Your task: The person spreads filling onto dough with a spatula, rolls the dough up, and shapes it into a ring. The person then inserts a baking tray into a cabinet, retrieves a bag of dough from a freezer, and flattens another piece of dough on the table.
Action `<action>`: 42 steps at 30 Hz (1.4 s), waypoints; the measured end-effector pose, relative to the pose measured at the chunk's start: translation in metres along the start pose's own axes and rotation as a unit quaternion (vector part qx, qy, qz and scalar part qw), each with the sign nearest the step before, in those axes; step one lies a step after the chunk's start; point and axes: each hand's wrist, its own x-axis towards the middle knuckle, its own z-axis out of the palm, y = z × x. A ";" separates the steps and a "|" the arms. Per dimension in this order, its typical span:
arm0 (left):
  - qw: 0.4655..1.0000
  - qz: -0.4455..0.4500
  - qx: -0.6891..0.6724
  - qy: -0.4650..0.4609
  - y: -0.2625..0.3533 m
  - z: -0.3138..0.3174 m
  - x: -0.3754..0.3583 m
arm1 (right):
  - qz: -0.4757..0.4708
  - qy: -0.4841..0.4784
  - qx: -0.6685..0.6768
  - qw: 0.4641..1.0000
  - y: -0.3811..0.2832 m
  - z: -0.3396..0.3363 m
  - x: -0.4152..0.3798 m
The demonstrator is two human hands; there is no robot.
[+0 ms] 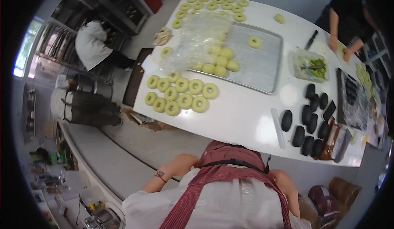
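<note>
Apron (pixel 232 152), six o'clock: your left hand (pixel 186 164) and right hand (pixel 282 180) are seemingly adjusting it, grips impossible to tell. Next calls for smoothing.

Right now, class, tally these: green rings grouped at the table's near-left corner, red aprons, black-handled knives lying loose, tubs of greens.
Green rings: 12
Red apron: 1
Black-handled knife: 1
Tub of greens: 1
Total: 15

L hand (pixel 188 163) by apron (pixel 234 172), green rings (pixel 184 106) on tbl (pixel 242 116)
</note>
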 end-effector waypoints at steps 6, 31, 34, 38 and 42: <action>1.000 -0.013 -0.021 0.016 -0.002 -0.018 0.007 | -0.041 0.051 -0.016 0.998 -0.021 -0.006 0.027; 0.963 0.079 0.244 0.083 0.004 0.034 0.012 | 0.062 -0.051 0.117 0.990 0.007 0.013 0.017; 0.935 0.139 0.315 0.079 0.002 0.030 0.021 | 0.070 -0.053 0.110 0.990 0.004 0.011 0.014; 0.931 0.153 0.324 0.066 0.005 0.015 0.032 | 0.089 -0.042 0.132 0.986 -0.016 -0.005 0.014; 0.930 0.179 0.311 0.078 0.006 -0.014 0.030 | 0.047 -0.006 0.143 0.989 -0.009 0.001 0.033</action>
